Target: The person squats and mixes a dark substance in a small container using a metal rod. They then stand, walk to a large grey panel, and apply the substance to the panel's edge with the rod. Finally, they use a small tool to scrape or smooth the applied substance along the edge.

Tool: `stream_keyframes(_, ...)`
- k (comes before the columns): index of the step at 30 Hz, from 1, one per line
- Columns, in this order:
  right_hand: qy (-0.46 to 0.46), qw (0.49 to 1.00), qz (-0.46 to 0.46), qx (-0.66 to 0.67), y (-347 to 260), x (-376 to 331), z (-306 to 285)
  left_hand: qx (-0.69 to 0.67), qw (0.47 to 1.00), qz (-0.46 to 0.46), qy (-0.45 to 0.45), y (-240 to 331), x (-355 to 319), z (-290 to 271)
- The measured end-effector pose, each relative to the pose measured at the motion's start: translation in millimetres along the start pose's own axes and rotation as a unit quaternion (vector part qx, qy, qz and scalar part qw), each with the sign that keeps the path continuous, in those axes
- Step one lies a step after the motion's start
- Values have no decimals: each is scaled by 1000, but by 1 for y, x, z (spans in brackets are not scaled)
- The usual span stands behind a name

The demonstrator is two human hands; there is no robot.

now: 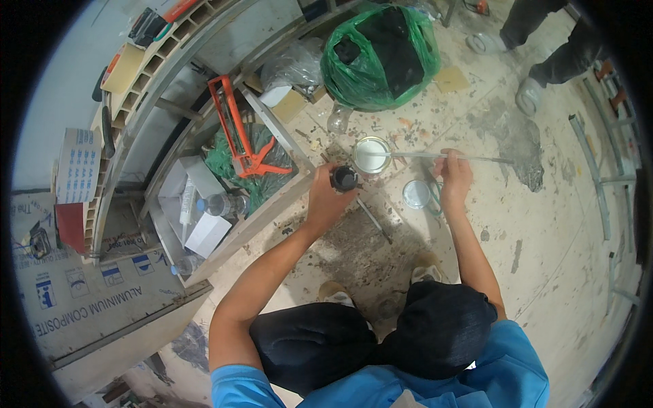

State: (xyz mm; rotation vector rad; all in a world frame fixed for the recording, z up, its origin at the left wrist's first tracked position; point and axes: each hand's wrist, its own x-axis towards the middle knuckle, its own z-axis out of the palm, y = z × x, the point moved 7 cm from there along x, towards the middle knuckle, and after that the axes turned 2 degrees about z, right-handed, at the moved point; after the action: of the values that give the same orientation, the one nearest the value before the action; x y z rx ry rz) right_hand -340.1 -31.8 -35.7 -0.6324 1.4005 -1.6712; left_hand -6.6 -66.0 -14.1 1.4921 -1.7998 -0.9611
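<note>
My left hand [329,198] is closed around a small black container [345,178], held just above the floor. My right hand [454,175] grips a long thin stick [483,158] between the fingers. Its far end reaches over an open round tin [372,168] of white paint-like stuff; whether it dips in, I cannot tell. Between the tin and my right forearm lies a round silvery lid [415,194]. Another thin stick [374,220] rests on the floor below my left hand.
A wooden tray [238,234] at left holds an orange caulking gun [239,132], bottles and white boxes. Beyond the tin stands a green plastic bag [425,51] with black contents. Another person's legs [544,44] are at far right, near metal bars [590,173]. Debris litters the floor.
</note>
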Motion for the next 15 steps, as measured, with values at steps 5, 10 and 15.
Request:
stream_keyframes(5,-38,998,-16,-44,7,4,19,1,1000,-13,-17,3,-1,2)
stream_keyframes(10,-48,996,4,-77,18,10,26,9,1000,-3,-23,4,-1,3)
stream_keyframes(15,-16,998,62,-29,38,13,20,21,999,-4,-30,2,-2,3)
